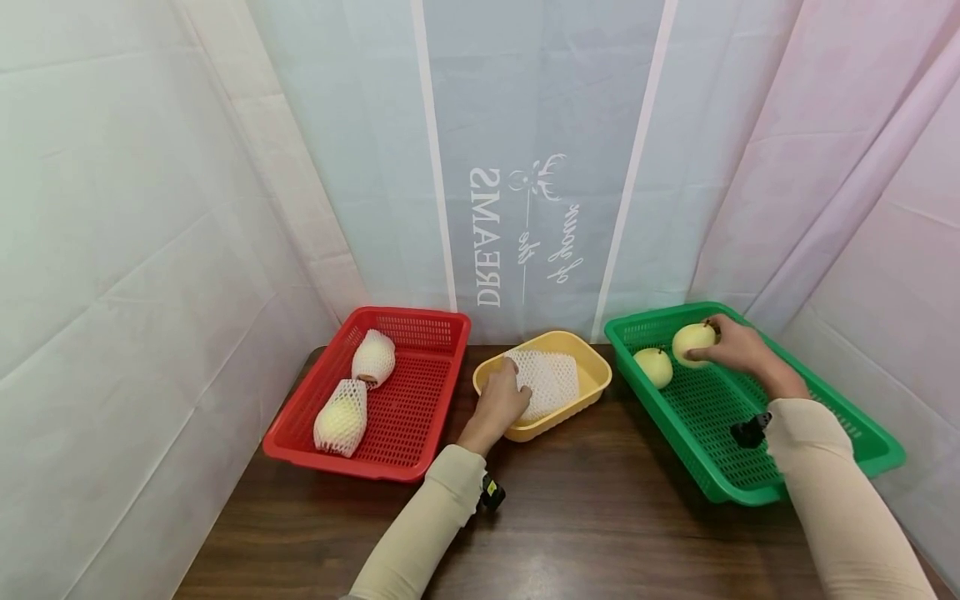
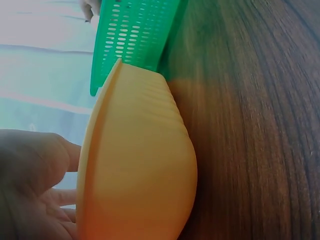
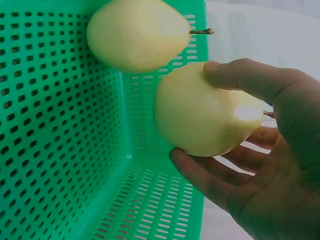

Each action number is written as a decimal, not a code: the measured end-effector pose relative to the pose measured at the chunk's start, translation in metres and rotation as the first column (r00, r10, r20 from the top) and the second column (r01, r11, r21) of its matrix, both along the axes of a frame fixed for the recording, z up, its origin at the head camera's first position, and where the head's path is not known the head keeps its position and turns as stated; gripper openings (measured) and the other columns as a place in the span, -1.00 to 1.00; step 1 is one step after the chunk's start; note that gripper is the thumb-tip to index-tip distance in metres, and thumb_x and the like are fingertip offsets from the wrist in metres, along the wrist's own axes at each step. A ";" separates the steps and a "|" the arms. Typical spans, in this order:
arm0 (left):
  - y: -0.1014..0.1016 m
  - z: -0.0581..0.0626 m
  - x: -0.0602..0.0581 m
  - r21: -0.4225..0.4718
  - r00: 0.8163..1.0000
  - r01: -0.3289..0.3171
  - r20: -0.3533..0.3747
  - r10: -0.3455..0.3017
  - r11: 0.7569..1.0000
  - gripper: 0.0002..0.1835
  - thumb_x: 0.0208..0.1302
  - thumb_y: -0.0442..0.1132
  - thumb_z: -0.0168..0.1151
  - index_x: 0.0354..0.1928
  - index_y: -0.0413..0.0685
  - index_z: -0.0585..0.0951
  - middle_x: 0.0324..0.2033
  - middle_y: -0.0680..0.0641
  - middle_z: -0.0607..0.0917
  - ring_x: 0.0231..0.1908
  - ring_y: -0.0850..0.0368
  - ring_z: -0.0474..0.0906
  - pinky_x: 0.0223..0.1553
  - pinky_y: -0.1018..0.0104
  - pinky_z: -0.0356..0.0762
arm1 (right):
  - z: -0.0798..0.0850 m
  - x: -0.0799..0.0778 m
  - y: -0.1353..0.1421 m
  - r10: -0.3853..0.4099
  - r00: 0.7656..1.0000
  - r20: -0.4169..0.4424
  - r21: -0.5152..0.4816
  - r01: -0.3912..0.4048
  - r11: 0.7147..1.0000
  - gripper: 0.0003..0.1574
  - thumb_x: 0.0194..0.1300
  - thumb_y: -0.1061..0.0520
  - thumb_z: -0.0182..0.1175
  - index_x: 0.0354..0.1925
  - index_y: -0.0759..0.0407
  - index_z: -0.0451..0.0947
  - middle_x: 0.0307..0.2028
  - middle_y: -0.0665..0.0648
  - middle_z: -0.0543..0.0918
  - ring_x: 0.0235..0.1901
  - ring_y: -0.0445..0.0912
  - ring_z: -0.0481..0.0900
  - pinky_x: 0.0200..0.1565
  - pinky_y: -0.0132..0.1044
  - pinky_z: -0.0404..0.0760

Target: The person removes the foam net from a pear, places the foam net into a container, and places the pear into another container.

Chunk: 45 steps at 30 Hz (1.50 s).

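Note:
My right hand (image 1: 735,343) grips a pale yellow pear (image 3: 200,112) between thumb and fingers, at the far end of the green basket (image 1: 678,417). Another pear (image 1: 653,367), stem upward, sits in that basket just left of the held one. My left hand (image 1: 498,404) reaches over the near left rim of a yellow tray (image 1: 558,423). Its fingers are at the white foam nets (image 1: 551,379) lying inside; in the left wrist view the tray's wall (image 2: 140,150) hides the fingertips, and I cannot tell whether they pinch a net.
A red basket (image 1: 405,400) stands on the left, holding two pears in foam nets, one farther back (image 1: 373,358) and one nearer (image 1: 341,421). All three containers rest on a dark wooden table (image 1: 570,517). Printed curtains (image 1: 540,100) hang behind and at both sides.

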<state>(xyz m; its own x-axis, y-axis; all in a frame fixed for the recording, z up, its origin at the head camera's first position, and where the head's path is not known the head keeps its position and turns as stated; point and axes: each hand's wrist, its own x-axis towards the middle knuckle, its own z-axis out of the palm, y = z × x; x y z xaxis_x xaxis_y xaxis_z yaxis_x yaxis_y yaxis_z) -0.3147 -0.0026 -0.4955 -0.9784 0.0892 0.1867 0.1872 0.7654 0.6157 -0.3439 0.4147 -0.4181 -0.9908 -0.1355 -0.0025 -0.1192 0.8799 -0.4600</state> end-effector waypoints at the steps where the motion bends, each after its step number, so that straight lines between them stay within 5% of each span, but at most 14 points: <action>1: 0.000 0.000 0.000 -0.015 1.000 0.007 -0.007 -0.007 1.000 -0.67 0.32 -0.30 0.31 0.07 -0.24 0.53 -0.24 -0.26 0.75 -0.25 -0.09 0.69 -0.21 0.03 0.68 | -0.002 -0.001 0.001 0.002 1.000 0.004 0.001 -0.002 1.000 0.12 0.45 -0.14 0.33 0.48 0.64 0.09 0.27 0.73 0.36 0.07 0.50 0.52 -0.09 0.25 0.60; 10: 0.005 0.007 0.003 -0.108 1.000 -0.003 0.025 0.005 0.994 -0.69 0.31 -0.38 0.34 0.07 -0.29 0.61 0.25 -0.41 0.36 -0.24 -0.19 0.67 -0.25 0.08 0.72 | -0.012 -0.004 0.003 0.015 0.999 0.042 0.020 -0.015 1.000 0.13 0.43 -0.13 0.36 0.46 0.67 0.10 0.23 0.71 0.41 0.08 0.50 0.53 -0.07 0.23 0.62; 16: 0.007 0.005 0.003 -0.244 1.000 -0.011 -0.010 0.009 0.970 -0.81 0.26 -0.36 0.36 -0.10 -0.27 0.71 0.09 -0.36 0.54 -0.10 -0.24 0.65 0.00 0.02 0.69 | -0.021 -0.007 0.004 0.027 0.998 0.054 0.024 -0.029 0.999 0.12 0.41 -0.11 0.38 0.44 0.69 0.12 0.20 0.71 0.43 0.05 0.48 0.55 -0.09 0.21 0.63; 23: 0.008 0.001 0.000 -0.435 0.998 0.011 -0.047 -0.035 0.900 -0.92 0.21 -0.29 0.36 -0.41 -0.14 0.74 -0.15 -0.22 0.71 0.04 -0.19 0.53 0.18 0.03 0.41 | -0.030 -0.009 0.006 0.037 0.997 0.066 0.022 -0.039 0.999 0.10 0.37 -0.10 0.43 0.40 0.69 0.17 0.16 0.69 0.46 0.01 0.44 0.56 -0.11 0.18 0.64; 26: 0.008 0.000 -0.002 -0.445 0.998 0.029 -0.041 -0.053 0.895 -0.88 0.21 -0.31 0.37 -0.49 -0.07 0.72 -0.26 -0.14 0.72 -0.04 -0.13 0.58 0.10 0.08 0.47 | -0.031 -0.009 0.006 0.043 0.996 0.075 0.033 -0.045 0.998 0.09 0.35 -0.10 0.45 0.39 0.67 0.20 0.14 0.68 0.48 -0.01 0.41 0.57 -0.13 0.16 0.64; 31: 0.008 -0.001 -0.004 -0.413 0.996 0.079 0.009 -0.083 0.907 -0.62 0.17 -0.38 0.34 -0.71 0.00 0.43 -0.52 -0.02 0.50 -0.39 0.06 0.46 -0.46 0.22 0.39 | -0.032 -0.008 0.007 0.054 0.994 0.094 0.031 -0.057 0.998 0.07 0.34 -0.08 0.45 0.37 0.67 0.21 0.13 0.68 0.48 -0.03 0.40 0.58 -0.15 0.13 0.65; 34: 0.008 -0.001 -0.005 -0.412 0.995 0.103 0.051 -0.090 0.905 -0.53 0.19 -0.37 0.32 -0.75 0.02 0.31 -0.53 -0.01 0.43 -0.43 0.09 0.37 -0.54 0.25 0.26 | -0.032 -0.008 0.007 0.059 0.992 0.108 0.024 -0.062 0.998 0.06 0.36 -0.06 0.43 0.37 0.67 0.20 0.13 0.68 0.47 -0.03 0.39 0.58 -0.15 0.12 0.64; 39: 0.008 0.002 0.000 -0.433 0.993 0.114 0.086 -0.085 0.894 -0.59 0.23 -0.29 0.36 -0.73 0.01 0.43 -0.35 -0.09 0.61 -0.23 -0.07 0.58 -0.40 0.15 0.46 | -0.033 -0.009 0.008 0.065 0.989 0.131 0.013 -0.067 0.998 0.03 0.36 -0.01 0.42 0.37 0.68 0.17 0.12 0.67 0.46 -0.05 0.37 0.57 -0.14 0.09 0.64; 45: 0.008 0.003 0.003 -0.437 0.990 0.127 0.108 -0.088 0.890 -0.66 0.25 -0.27 0.34 -0.66 -0.01 0.50 -0.24 -0.13 0.64 -0.13 -0.14 0.58 -0.28 0.09 0.53 | -0.034 -0.008 0.009 0.069 0.989 0.131 0.006 -0.070 0.998 0.04 0.33 0.01 0.43 0.36 0.70 0.15 0.10 0.68 0.46 -0.08 0.36 0.57 -0.16 0.08 0.63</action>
<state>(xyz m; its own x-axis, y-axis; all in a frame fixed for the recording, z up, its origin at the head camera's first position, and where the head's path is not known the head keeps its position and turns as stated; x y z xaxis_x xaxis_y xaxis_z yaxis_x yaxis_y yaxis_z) -0.3115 0.0059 -0.4923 -0.9683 0.2487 0.0220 0.2468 0.9401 0.2351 -0.3522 0.4238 -0.4518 -0.9701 -0.2032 -0.1329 -0.1198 0.8766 -0.4660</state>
